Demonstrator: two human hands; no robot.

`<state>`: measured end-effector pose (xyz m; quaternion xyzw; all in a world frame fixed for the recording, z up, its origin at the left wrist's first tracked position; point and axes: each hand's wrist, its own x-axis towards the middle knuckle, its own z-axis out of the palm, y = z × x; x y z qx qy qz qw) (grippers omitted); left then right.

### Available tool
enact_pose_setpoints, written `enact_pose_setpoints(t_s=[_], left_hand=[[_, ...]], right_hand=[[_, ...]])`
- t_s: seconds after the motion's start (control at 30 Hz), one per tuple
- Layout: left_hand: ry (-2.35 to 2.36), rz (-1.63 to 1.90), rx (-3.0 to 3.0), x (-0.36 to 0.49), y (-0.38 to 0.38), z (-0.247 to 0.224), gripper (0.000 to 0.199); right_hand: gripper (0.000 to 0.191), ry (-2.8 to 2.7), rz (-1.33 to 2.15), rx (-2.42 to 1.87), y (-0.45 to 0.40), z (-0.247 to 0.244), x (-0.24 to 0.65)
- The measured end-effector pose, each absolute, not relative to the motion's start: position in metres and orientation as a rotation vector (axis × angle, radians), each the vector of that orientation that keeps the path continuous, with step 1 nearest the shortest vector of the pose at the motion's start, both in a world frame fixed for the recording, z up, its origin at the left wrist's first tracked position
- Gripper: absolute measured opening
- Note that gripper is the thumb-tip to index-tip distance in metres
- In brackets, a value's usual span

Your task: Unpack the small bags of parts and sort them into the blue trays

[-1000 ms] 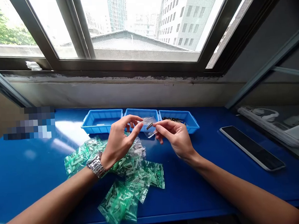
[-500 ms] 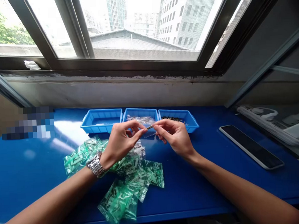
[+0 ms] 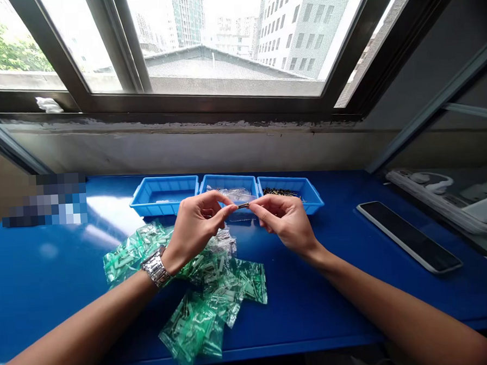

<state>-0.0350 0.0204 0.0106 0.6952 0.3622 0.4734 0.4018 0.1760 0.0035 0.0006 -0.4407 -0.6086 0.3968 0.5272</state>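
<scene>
Gold-toned metal pin (image 3: 243, 206): one piece, slim, held level in the air above the blue bench (image 3: 315, 309); finer detail too small to tell.

Left hand (image 3: 194, 226): thumb and forefinger pressed together on the pin's left end, the other fingers curled behind. Steel bracelet watch (image 3: 155, 269) on the wrist.

Right hand (image 3: 285, 221): thumb and forefinger pinching the pin's right end, the fingertips (image 3: 257, 202) almost meeting those of the left hand, with only the short pin showing between them.

Around the pin, by the clock:
- 12 o'clock: middle blue plastic bin (image 3: 227, 180), just behind the fingers, with a clear plastic bag (image 3: 236, 194) lying at it.
- 9 o'clock: left blue plastic bin (image 3: 162, 188), beside the middle one.
- 3 o'clock: right blue plastic bin (image 3: 310, 199), touching the middle one and holding a heap of dark pins (image 3: 280, 192).
- 7 o'clock: loose pile of green-printed plastic bags (image 3: 189, 327), partly under the left wrist, overlapping one another on the bench.
- 4 o'clock, well apart: black-faced phone (image 3: 409, 236), lying flat.
</scene>
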Motion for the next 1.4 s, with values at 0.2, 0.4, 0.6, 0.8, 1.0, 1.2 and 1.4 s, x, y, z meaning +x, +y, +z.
enact_pose_setpoints(t_s=[0.2, 0.4, 0.6, 0.8, 1.0, 1.2, 1.4], left_hand=[[0.86, 1.234, 1.784, -0.0351, 0.0205, 0.0095, 0.014], [0.871, 1.388, 1.971, -0.0344, 0.0204, 0.008, 0.017], [0.864, 1.435, 1.987, -0.0352, 0.0194, 0.009, 0.02], [0.926, 1.4, 2.013, -0.0357, 0.0205, 0.009, 0.015], [0.926, 1.263, 1.885, -0.0352, 0.0219, 0.0091, 0.017], [0.915, 1.113, 1.69, -0.0325, 0.0187, 0.0144, 0.027], [0.943, 1.074, 1.635, -0.0334, 0.0183, 0.0176, 0.028]], right_hand=[[0.023, -1.411, 1.033, -0.971, 0.0037, -0.0014, 0.1755], [0.027, -1.435, 0.94, -0.922, 0.0023, -0.0016, 0.1743], [0.032, -1.491, 0.871, -0.911, -0.0009, -0.0004, 0.1738], [0.033, -1.499, 0.871, -0.927, -0.0006, -0.0005, 0.176], [0.025, -1.485, 0.931, -1.001, 0.0006, -0.0011, 0.1762], [0.036, -1.47, 0.933, -1.069, -0.0022, 0.0038, 0.1742], [0.035, -1.489, 0.873, -1.104, -0.0028, 0.0045, 0.1742]])
